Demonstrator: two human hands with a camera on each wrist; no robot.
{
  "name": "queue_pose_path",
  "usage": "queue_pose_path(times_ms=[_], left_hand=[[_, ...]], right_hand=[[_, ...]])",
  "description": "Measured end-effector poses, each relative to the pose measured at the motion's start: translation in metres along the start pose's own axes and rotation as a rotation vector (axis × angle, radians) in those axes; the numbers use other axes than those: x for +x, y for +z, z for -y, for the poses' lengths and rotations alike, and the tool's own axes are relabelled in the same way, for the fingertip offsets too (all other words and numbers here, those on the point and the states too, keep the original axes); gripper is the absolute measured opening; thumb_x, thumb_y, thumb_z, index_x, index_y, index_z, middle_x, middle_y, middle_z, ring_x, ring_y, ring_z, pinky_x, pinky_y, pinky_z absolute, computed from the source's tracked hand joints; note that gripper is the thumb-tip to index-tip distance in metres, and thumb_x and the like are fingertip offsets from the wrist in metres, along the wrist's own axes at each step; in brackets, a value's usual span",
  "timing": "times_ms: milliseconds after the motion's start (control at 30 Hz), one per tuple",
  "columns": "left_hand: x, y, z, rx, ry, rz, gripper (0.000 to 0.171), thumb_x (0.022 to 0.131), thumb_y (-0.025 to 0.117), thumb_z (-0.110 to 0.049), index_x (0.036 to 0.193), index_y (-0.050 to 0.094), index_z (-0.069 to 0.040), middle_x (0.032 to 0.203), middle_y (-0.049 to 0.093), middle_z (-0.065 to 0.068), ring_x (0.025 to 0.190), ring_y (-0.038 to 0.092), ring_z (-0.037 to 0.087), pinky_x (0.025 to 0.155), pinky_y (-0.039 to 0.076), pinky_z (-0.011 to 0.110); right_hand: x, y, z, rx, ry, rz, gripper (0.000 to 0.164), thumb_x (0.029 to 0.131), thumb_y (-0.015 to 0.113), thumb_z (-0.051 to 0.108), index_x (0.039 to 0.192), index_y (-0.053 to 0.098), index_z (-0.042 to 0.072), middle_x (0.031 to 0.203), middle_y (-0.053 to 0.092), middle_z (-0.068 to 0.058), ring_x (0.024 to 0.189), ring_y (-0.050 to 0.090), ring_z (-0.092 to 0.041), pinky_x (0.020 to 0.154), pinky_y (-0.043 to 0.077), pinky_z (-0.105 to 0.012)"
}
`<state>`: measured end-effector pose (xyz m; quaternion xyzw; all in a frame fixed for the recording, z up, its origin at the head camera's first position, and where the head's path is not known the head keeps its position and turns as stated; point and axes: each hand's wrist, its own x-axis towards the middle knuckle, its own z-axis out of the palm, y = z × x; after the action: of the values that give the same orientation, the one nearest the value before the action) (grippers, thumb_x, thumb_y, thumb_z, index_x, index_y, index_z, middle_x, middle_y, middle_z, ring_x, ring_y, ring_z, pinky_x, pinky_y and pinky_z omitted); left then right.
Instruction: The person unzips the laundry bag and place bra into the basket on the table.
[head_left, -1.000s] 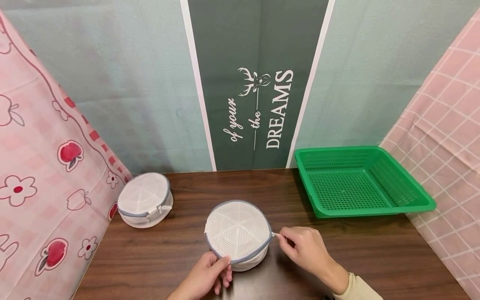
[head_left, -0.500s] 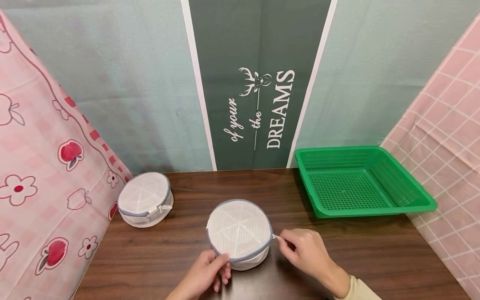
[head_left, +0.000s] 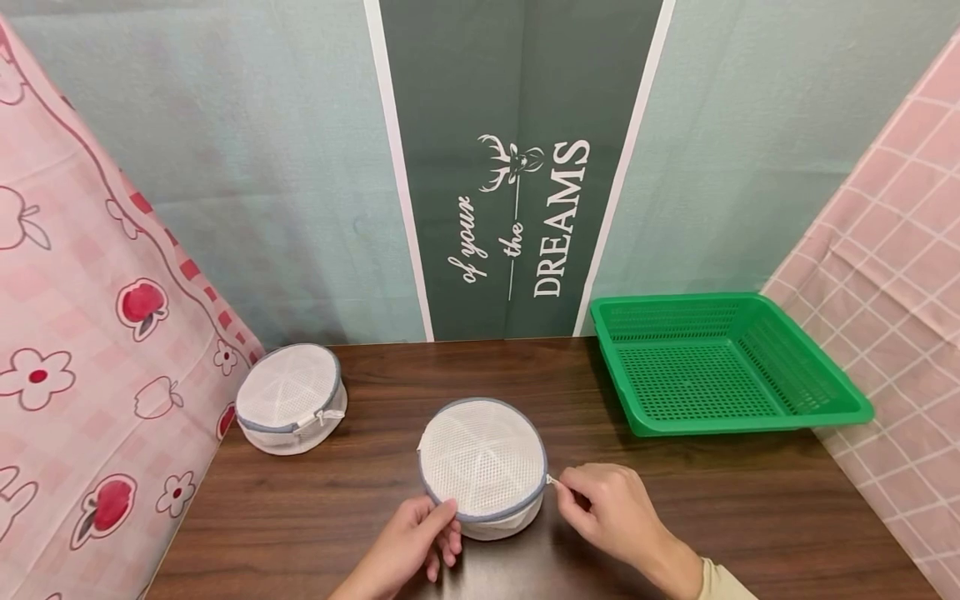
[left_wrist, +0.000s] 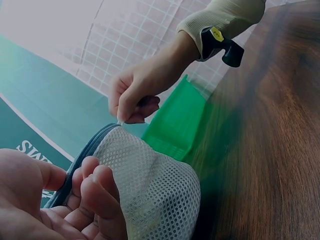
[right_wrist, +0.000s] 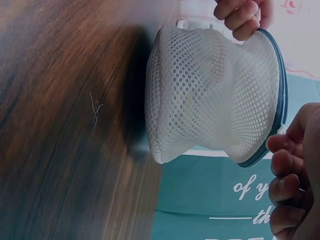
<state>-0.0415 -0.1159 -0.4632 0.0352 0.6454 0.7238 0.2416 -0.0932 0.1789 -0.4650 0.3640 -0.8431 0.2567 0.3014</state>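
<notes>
A round white mesh laundry bag (head_left: 482, 458) with a blue-grey zipper round its top stands on the table in front of me. At its near left rim my left hand (head_left: 412, 533) pinches the zipper edge, thumb on top and fingers below. My right hand (head_left: 611, 507) pinches the small white zipper pull (head_left: 552, 480) at the bag's right side. Seen from the right wrist, the mesh side (right_wrist: 200, 95) looks soft and creased, and the zipper tape (right_wrist: 281, 75) runs between both hands. The pull itself is mostly hidden by my right fingertips (right_wrist: 278, 143).
A second round mesh laundry bag (head_left: 288, 392) sits at the back left, its zipper pull facing the front. At the back right stands a green plastic basket (head_left: 637, 421). Curtains (head_left: 300, 167) hang behind and on both sides of the wooden table (head_left: 300, 517).
My right hand has drawn the zipper pull slightly toward the front. The bag has shifted a little to the right, with my left hand still at its rim.
</notes>
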Motion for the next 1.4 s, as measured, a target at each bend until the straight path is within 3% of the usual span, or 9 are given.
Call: queue_pose_path(times_ms=[333, 567, 1033, 1400], left_hand=[[0.0000, 0.0004, -0.0005, -0.023, 0.021, 0.022, 0.032, 0.109, 0.047, -0.023, 0.092, 0.060, 0.002, 0.073, 0.061, 0.001, 0.059, 0.060, 0.006, 0.046, 0.046, 0.016], [-0.0010, 0.0026, -0.0025, 0.027, 0.053, 0.040, 0.046, 0.107, 0.052, -0.021, 0.099, 0.050, 0.024, 0.074, 0.062, 0.000, 0.058, 0.058, 0.005, 0.046, 0.046, 0.016], [-0.0016, 0.0056, 0.0039, 0.025, 0.058, 0.175, 0.047, 0.109, 0.048, -0.020, 0.103, 0.050, 0.027, 0.079, 0.065, 0.002, 0.060, 0.058, 0.004, 0.045, 0.043, 0.013], [-0.0011, 0.0099, 0.0026, 0.000, 0.063, 0.199, 0.050, 0.109, 0.046, -0.021, 0.104, 0.047, 0.029, 0.078, 0.065, 0.000, 0.061, 0.059, 0.004, 0.046, 0.044, 0.013]], right_hand=[[-0.0010, 0.0006, 0.0040, 0.022, -0.066, -0.022, 0.027, 0.083, 0.059, 0.016, 0.064, 0.044, 0.027, 0.058, 0.035, 0.017, 0.057, 0.029, 0.007, 0.052, 0.026, -0.010], [-0.0018, -0.0006, 0.0055, 0.041, -0.072, -0.027, 0.026, 0.081, 0.060, 0.015, 0.065, 0.044, 0.027, 0.058, 0.036, 0.017, 0.058, 0.029, 0.008, 0.053, 0.025, -0.008], [-0.0036, -0.0006, 0.0057, 0.049, -0.061, -0.026, 0.025, 0.082, 0.061, 0.015, 0.066, 0.046, 0.028, 0.060, 0.035, 0.019, 0.058, 0.029, 0.009, 0.053, 0.025, -0.008], [-0.0041, 0.0016, 0.0079, 0.117, -0.095, 0.009, 0.028, 0.084, 0.062, 0.013, 0.066, 0.045, 0.026, 0.060, 0.035, 0.017, 0.060, 0.028, 0.008, 0.055, 0.024, -0.005]])
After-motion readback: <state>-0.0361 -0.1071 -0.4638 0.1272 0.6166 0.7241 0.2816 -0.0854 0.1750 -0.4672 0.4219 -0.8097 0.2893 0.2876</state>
